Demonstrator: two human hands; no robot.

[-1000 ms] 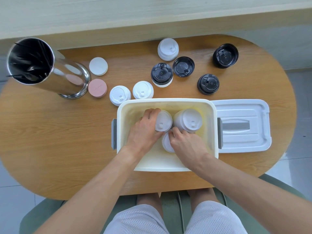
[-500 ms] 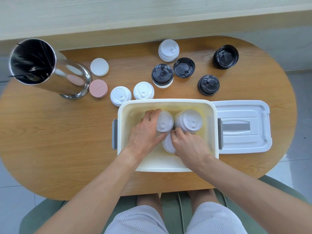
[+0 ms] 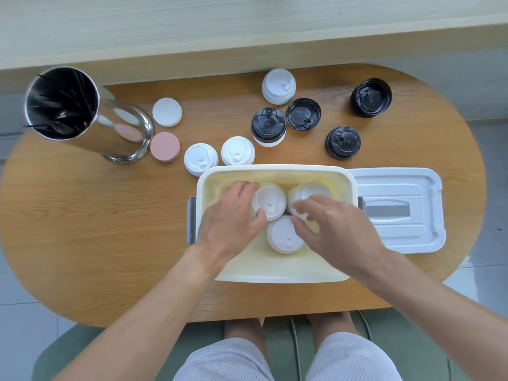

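Observation:
A white plastic bin (image 3: 275, 170) stands on the table in front of me and holds three white-lidded cups. My left hand (image 3: 233, 224) grips the back-left cup (image 3: 270, 200), fingers on its far side and thumb on its near side. The near cup (image 3: 284, 235) stands free in the middle of the bin. My right hand (image 3: 330, 229) hovers with loosely spread fingers, blurred, just right of the near cup. It partly covers the back-right cup (image 3: 310, 192) and holds nothing.
The bin's lid (image 3: 398, 210) lies to its right. Behind the bin stand three white-lidded cups (image 3: 237, 151) and several black-lidded ones (image 3: 342, 143). A steel canister (image 3: 110, 133) of black utensils is at the far left, with a white coaster (image 3: 167, 111) and a pink coaster (image 3: 165, 147) beside it.
My right hand has come off the near cup and risen toward the right, uncovering that cup's lid. My left hand has stayed on the back-left cup.

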